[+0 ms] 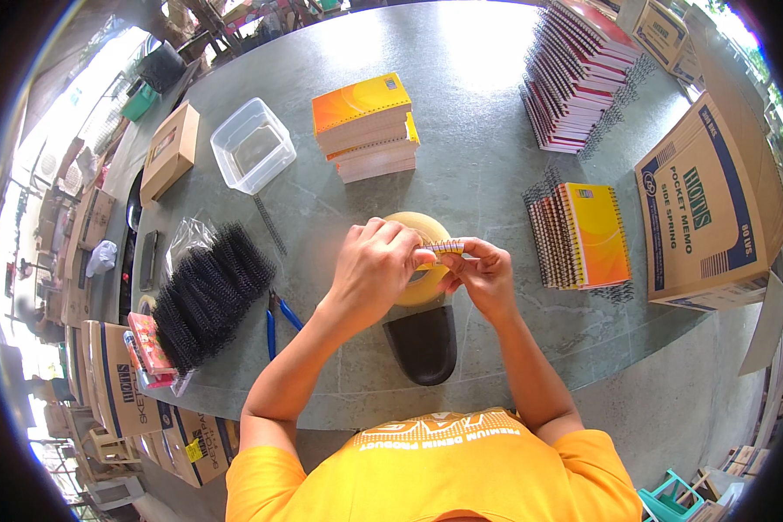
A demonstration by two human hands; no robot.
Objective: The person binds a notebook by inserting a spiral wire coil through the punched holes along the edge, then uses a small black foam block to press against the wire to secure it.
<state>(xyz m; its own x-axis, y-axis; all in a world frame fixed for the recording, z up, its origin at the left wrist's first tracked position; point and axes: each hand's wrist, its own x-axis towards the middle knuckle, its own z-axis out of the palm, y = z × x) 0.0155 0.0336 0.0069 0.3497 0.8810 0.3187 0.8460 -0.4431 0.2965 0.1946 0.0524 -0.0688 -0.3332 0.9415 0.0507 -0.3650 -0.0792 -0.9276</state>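
Note:
Above the middle of the table, my left hand (372, 265) and my right hand (483, 277) are both closed on a small spiral notebook (444, 247). Its coiled edge faces up between my fingertips, and my hands hide most of the rest. Under my hands sits a round tan disc (416, 291) that looks like a big tape roll. Nearer to me lies a black pad (423, 346) with a rounded end. To the left are pliers with blue handles (275, 324) and a heap of black wire coils (213, 296). A single loose coil (269, 224) rests beyond them.
Yellow-orange pads (365, 113) are stacked at the far middle, beside a clear plastic tub (252, 146). Yellow spiral notebooks (596, 235) stand to the right, with a tall pile of red notebooks (576, 83) behind. A large cardboard box (709, 209) occupies the right edge.

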